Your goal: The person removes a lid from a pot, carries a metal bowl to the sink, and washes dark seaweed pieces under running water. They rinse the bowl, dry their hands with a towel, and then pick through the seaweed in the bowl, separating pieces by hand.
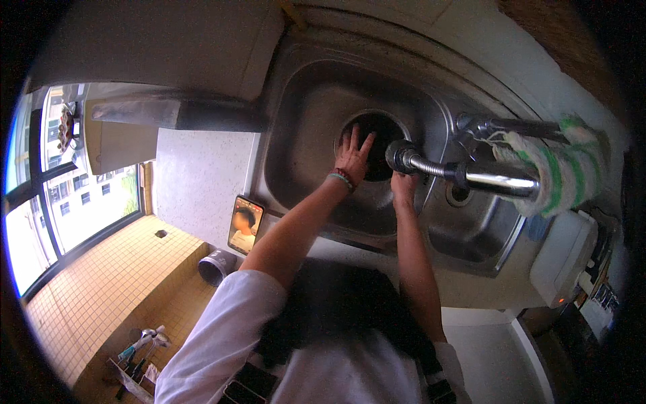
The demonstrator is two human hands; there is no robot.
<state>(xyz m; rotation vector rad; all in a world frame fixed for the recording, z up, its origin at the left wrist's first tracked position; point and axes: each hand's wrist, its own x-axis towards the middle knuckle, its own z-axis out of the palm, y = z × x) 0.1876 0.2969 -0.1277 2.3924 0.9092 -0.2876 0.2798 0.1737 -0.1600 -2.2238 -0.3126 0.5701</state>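
Note:
A dark round pan or pot (382, 146) with a shiny rim lies in the larger basin of the stainless steel sink (303, 116). Across its left side my left hand (355, 156) is spread flat, fingers apart, with nothing held; beaded bracelets circle the wrist. My right hand (405, 188) is at the vessel's right edge with its fingers curled. The tap's spray head (400, 155) covers part of that hand, so its grip is hidden. No water can be made out coming from the tap.
The tap's chrome spout (499, 183) reaches over the sink from the right, beside a green-striped cloth (552, 169). A smaller basin (467, 240) adjoins. A phone (245, 224) showing a person leans left of my arm. A white appliance (562, 257) stands right.

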